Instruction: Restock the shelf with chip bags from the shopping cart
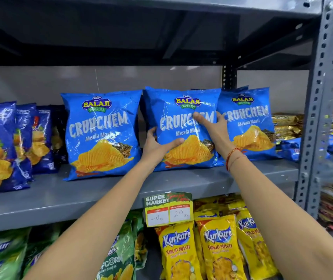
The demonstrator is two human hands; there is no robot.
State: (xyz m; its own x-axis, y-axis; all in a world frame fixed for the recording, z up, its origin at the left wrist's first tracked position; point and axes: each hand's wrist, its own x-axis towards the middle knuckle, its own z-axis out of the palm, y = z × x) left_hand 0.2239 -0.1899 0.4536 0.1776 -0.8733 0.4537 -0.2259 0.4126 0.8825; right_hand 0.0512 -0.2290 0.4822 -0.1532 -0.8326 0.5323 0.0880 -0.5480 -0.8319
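Note:
Three blue Balaji Crunchem chip bags stand upright in a row on the grey shelf (202, 182). The middle bag (181, 110) is held between both hands. My left hand (158, 145) grips its lower left edge, thumb across the front. My right hand (212, 128) presses on its right side, fingers spread over the front. A second bag (101, 134) stands to its left, apart from it. The third bag (248, 122) stands to the right, partly behind the middle bag. The shopping cart is out of view.
Dark blue chip bags (0, 148) fill the shelf's left end. Gold packets (286, 126) are stacked at the right by the perforated upright post (313, 118). Yellow Kurkure bags (218, 249) and green bags (0, 255) sit below, under a price tag (168, 209).

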